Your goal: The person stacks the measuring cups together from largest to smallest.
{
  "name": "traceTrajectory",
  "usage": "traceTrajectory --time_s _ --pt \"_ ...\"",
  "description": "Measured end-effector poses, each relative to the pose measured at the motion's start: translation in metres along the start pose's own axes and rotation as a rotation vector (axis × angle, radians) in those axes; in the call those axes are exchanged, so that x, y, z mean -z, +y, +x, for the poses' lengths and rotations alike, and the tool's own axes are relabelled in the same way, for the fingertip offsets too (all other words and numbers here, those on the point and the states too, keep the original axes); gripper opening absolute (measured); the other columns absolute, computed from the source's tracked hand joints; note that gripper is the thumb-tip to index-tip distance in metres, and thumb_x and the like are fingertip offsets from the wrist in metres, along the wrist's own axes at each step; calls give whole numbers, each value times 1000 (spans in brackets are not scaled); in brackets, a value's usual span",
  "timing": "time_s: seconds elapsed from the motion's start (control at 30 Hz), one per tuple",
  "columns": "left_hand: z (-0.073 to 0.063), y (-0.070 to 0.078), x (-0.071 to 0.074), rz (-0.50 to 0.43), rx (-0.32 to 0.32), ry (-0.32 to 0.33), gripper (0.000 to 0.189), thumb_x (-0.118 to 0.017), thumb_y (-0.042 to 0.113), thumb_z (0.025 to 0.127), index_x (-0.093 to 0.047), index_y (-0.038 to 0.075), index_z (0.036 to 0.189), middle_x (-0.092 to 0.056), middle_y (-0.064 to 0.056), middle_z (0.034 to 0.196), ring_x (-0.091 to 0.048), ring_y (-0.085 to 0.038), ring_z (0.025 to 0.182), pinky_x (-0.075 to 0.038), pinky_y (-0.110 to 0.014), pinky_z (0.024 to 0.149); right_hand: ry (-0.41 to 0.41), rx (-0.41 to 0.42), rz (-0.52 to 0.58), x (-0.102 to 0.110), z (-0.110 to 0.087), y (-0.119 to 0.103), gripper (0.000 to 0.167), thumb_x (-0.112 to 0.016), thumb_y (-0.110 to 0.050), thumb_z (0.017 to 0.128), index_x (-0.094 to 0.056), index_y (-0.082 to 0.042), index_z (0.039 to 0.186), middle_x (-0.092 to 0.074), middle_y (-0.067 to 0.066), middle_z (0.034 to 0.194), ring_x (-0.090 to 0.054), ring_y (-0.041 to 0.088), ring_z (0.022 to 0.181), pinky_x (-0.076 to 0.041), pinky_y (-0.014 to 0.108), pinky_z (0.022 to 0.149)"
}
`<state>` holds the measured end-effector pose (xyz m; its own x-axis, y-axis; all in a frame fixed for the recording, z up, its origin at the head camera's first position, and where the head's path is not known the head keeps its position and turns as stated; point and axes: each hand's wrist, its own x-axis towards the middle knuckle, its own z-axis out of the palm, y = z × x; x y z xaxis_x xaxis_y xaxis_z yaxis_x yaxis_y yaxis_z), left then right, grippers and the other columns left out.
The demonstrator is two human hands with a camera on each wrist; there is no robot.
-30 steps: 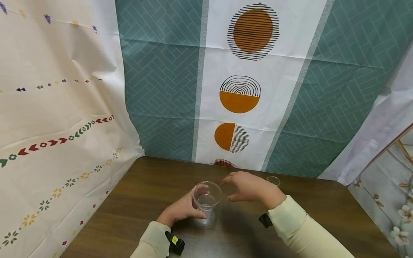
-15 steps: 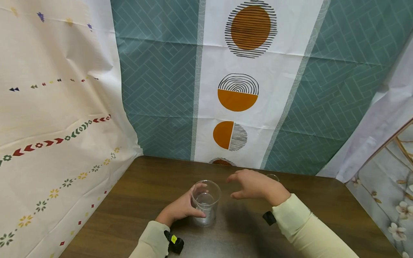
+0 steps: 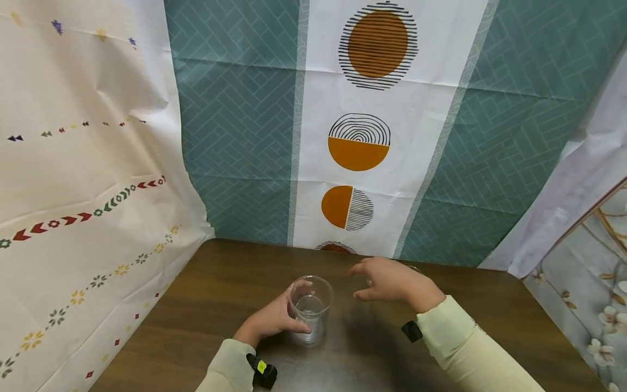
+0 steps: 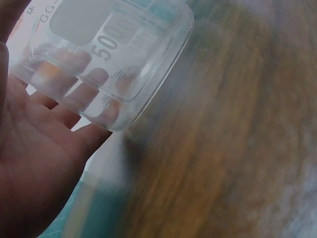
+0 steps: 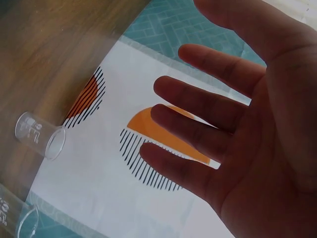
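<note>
My left hand (image 3: 279, 318) grips a large clear glass beaker (image 3: 318, 324) that stands upright on the brown wooden table. Thumb and fingers curl round its side. In the left wrist view the beaker (image 4: 148, 59) carries a "500" marking, and fingers show through the glass. A smaller round outline shows inside its rim in the head view. To the right, apart from the beaker, my right hand (image 3: 392, 280) hovers over the table. Its fingers (image 5: 198, 99) are spread and hold nothing in the right wrist view.
Beyond the right hand, a small clear beaker (image 5: 37, 134) stands near the table's back edge, with another beaker (image 5: 15, 215) partly cut off by the frame. The hand mostly hides them in the head view. Patterned cloths (image 3: 235, 136) hang behind the table and at both sides.
My right hand has drawn a little to the right, away from the large beaker. The left hand keeps its grip on the beaker, and the head view has shifted slightly.
</note>
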<state>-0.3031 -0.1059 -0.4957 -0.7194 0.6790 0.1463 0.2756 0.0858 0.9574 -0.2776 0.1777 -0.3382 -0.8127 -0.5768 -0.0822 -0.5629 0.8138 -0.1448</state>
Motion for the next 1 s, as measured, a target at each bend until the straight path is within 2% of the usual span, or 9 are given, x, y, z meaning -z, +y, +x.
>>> traceTrajectory --time_s 0.37,0.53,0.67,0.73,0.9,1.0 --pt "-1 -1 -2 5 1 7 94 -86 18 72 -28 16 146 -40 -14 149 -42 -19 135 -44 -20 97 7 -29 21 4 -7 9 40 -71 -32 85 -65 -17 122 -65 -1 122 -60 21 114 -48 41 98" --pt "-1 -1 -1 11 -8 9 94 -86 16 72 -28 15 145 -41 -16 148 -43 -22 135 -45 -20 96 8 -42 30 7 -8 14 40 -70 -32 86 -65 -16 122 -66 -1 122 -61 21 112 -49 41 96" --pt "0 -2 1 18 -8 8 95 -87 16 71 -27 13 146 -42 -17 148 -44 -17 133 -44 -18 96 2 -83 45 10 -8 17 40 -71 -34 86 -65 -18 123 -65 -2 120 -62 18 107 -50 39 92" --pt "0 -2 1 7 -12 1 95 -86 16 72 -27 12 146 -41 -18 148 -43 -20 135 -43 -18 97 6 -83 46 11 -9 19 39 -71 -33 86 -65 -18 122 -65 -2 119 -61 17 104 -50 39 91" --pt "-1 1 0 6 8 -1 95 -87 19 72 -27 14 146 -41 -17 149 -42 -25 136 -43 -18 97 21 -64 44 11 -12 24 39 -71 -32 87 -65 -17 122 -66 -1 116 -61 17 103 -51 39 90" --pt "-2 2 0 21 28 5 96 -87 20 71 -27 15 146 -43 -14 148 -45 -20 132 -43 -19 96 21 -64 43 12 -13 26 38 -70 -32 87 -65 -16 121 -66 0 114 -62 17 100 -51 39 89"
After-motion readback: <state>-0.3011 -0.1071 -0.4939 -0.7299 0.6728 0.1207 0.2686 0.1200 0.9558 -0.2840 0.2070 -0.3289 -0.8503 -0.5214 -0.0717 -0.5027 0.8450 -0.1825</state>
